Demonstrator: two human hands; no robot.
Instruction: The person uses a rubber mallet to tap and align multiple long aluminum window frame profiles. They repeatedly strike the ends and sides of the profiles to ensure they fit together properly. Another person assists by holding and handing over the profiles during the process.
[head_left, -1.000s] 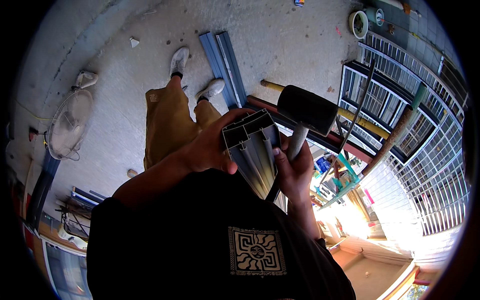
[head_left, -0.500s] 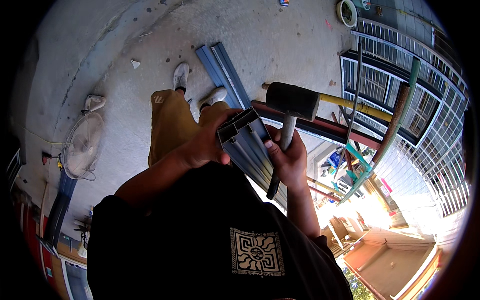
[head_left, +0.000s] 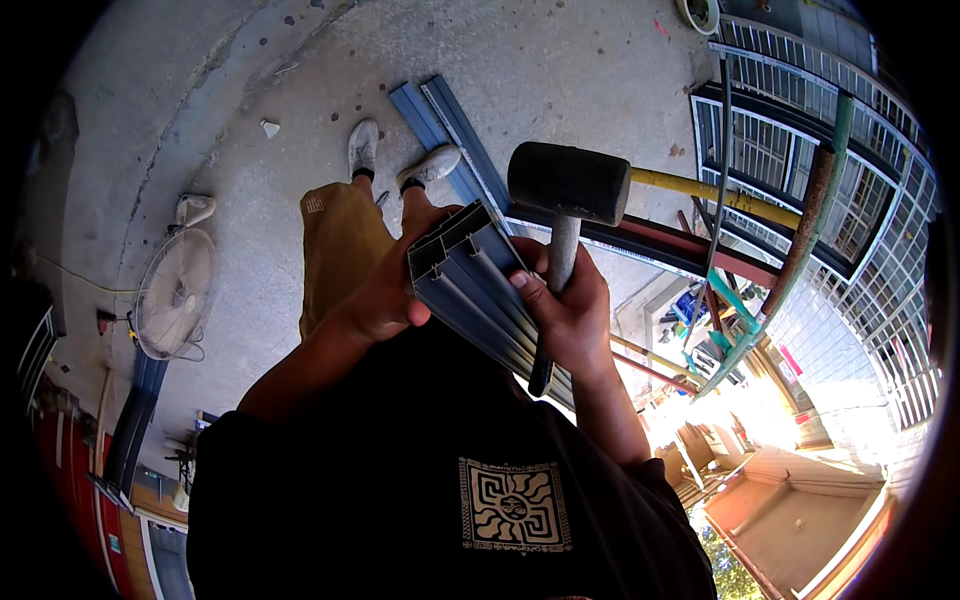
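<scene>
My left hand (head_left: 385, 285) grips the near end of a dark grey metal profile (head_left: 480, 285), with fingers behind it and thumb on the side. The profile's open end shows several hollow chambers; its length runs down to the right, past my shirt. My right hand (head_left: 572, 310) is closed around the handle of a rubber mallet (head_left: 570, 183), with its thumb against the profile's side. The mallet's black head is up, beyond the profile's end, and the dark handle tip points down beside the profile.
More grey profiles (head_left: 455, 140) lie on the concrete floor by my shoes. To the right is a stand of green and rusty pipes (head_left: 835, 180), with a yellow bar (head_left: 720, 195) and metal window grilles (head_left: 770, 150). A round fan (head_left: 175, 295) stands at left.
The mallet head and the profile's end have shifted slightly left in view. Both hands keep their hold; the left hand has moved a little left with the profile.
</scene>
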